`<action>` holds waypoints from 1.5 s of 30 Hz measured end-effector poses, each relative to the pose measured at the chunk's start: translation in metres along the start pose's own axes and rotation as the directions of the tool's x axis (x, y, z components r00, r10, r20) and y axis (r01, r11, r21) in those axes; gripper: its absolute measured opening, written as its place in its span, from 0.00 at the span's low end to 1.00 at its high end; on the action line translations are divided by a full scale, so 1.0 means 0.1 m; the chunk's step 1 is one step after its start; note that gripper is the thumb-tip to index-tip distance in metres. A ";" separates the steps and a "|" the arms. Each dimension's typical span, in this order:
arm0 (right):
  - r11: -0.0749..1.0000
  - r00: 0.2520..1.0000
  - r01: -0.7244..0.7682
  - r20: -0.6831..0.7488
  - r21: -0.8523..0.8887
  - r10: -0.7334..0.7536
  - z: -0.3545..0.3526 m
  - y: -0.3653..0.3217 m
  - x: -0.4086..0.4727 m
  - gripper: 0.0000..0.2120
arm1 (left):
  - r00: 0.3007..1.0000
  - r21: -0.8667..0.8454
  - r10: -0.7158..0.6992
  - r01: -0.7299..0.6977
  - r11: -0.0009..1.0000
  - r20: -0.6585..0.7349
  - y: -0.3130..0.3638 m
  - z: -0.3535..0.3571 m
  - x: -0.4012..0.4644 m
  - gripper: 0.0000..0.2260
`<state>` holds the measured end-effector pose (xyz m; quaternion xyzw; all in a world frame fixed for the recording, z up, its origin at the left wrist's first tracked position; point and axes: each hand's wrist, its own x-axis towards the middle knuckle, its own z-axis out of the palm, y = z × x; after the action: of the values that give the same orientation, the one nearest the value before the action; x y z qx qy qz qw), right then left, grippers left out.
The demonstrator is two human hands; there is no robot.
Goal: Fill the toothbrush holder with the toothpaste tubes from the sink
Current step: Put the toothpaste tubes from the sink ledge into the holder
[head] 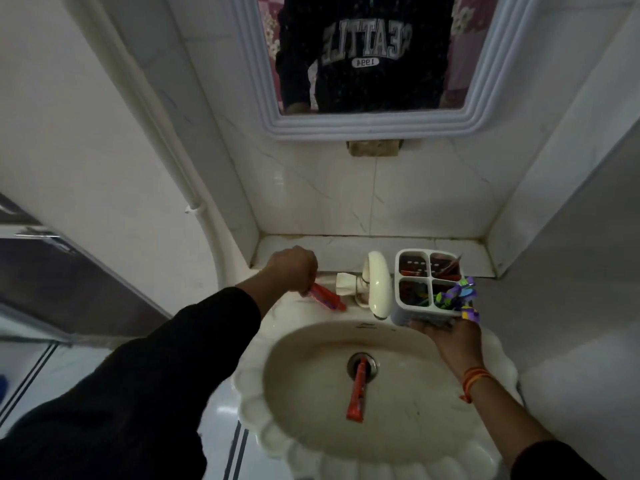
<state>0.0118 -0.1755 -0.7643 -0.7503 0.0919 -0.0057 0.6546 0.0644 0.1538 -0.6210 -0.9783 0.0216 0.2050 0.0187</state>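
My left hand [290,268] is closed around a red toothpaste tube [327,297] at the sink's back left rim, beside the tap. My right hand [446,336] supports from below a white toothbrush holder [401,306] with four compartments, held over the sink's back right rim. Red tubes show in its far compartments, and purple and green toothbrushes stick out of the near right one. A second red toothpaste tube [358,393] lies in the cream sink [304,386], its cap end over the drain.
A cream tap [377,284] stands between my two hands. A tiled ledge [332,244] runs behind the sink below a white-framed mirror [367,128]. Walls close in on both sides. A dark door is at the left.
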 end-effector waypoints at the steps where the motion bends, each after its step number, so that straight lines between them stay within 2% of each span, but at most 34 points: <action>1: 1.000 1.000 0.006 0.001 -0.005 -0.006 0.00 0.00 0.00 0.44 | 0.999 -0.037 0.012 -0.013 0.999 -0.031 -0.03 -0.11 -0.01 0.14; 4: 1.000 1.000 0.021 0.002 -0.023 -0.021 -0.01 0.00 -0.01 0.46 | 0.986 -0.152 0.076 -0.098 0.983 -0.145 -0.07 -0.44 -0.10 0.09; 6: 0.999 0.999 0.032 0.005 -0.033 -0.032 -0.01 -0.01 -0.01 0.47 | 0.961 -0.215 0.119 -0.175 0.961 -0.248 -0.05 -0.64 -0.18 0.09; 9: 0.999 1.000 0.020 -0.003 -0.046 -0.020 0.02 -0.04 -0.01 0.45 | 0.882 -0.235 0.159 -0.286 0.929 -0.443 0.06 -0.95 -0.36 0.13; 12: 1.000 1.000 0.003 0.007 -0.022 -0.003 0.03 -0.02 -0.01 0.46 | 0.777 -0.263 0.132 -0.361 0.895 -0.616 0.30 -1.26 -0.59 0.13; 14: 1.000 1.000 -0.006 0.019 0.020 0.006 0.02 0.12 0.04 0.46 | 0.719 -0.320 0.108 -0.431 0.844 -0.686 0.49 -1.44 -0.71 0.12; 16: 1.000 1.000 0.005 0.022 0.025 -0.006 0.01 0.20 0.08 0.45 | 0.683 -0.324 0.140 -0.504 0.801 -0.717 0.68 -1.57 -0.80 0.12; 19: 0.999 0.999 0.041 -0.013 -0.033 -0.042 0.03 0.05 0.01 0.46 | 0.698 -0.305 0.223 -0.547 0.780 -0.680 0.97 -1.62 -0.86 0.11; 23: 0.989 0.997 0.071 -0.029 -0.130 -0.075 0.05 -0.14 -0.06 0.42 | 0.791 -0.216 0.331 -0.493 0.843 -0.514 1.33 -1.40 -0.74 0.11; 25: 0.985 0.996 0.083 -0.025 -0.151 -0.088 0.06 -0.15 -0.06 0.42 | 0.810 -0.154 0.368 -0.479 0.864 -0.457 1.48 -1.21 -0.68 0.09; 31: 0.991 0.997 0.070 -0.014 -0.114 -0.072 0.05 -0.25 -0.11 0.45 | 0.912 0.055 0.336 -0.332 0.942 -0.235 1.79 -0.83 -0.67 0.06; 33: 0.991 0.998 0.058 -0.023 -0.119 -0.061 0.05 -0.27 -0.13 0.46 | 0.931 0.065 0.308 -0.301 0.951 -0.196 1.83 -0.76 -0.69 0.04; 36: 0.985 0.999 0.040 -0.021 -0.168 -0.044 0.05 -0.24 -0.11 0.40 | 0.941 0.037 0.292 -0.290 0.956 -0.172 1.80 -0.72 -0.69 0.13; 39: 0.979 0.998 0.057 -0.026 -0.197 -0.063 0.04 -0.22 -0.09 0.38 | 0.931 -0.168 0.281 -0.323 0.932 -0.233 1.63 -0.71 -0.68 0.15; 41: 0.980 0.997 0.064 -0.029 -0.189 -0.070 0.04 -0.24 -0.10 0.38 | 0.904 -0.403 0.236 -0.377 0.834 -0.357 1.49 -0.68 -0.74 0.12; 43: 0.982 0.998 0.057 -0.023 -0.177 -0.062 0.05 -0.25 -0.11 0.39 | 0.864 -0.598 0.054 -0.390 0.701 -0.500 1.37 -0.58 -0.84 0.07; 45: 0.986 0.997 0.058 -0.031 -0.154 -0.064 0.06 -0.27 -0.12 0.38 | 0.807 -0.765 -0.245 -0.345 0.544 -0.538 1.28 -0.37 -0.90 0.06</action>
<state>0.0045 -0.1646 -0.7369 -0.8007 0.0806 -0.0319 0.5928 -0.0100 0.0276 -0.5547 -0.8763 -0.0444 -0.1231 -0.4637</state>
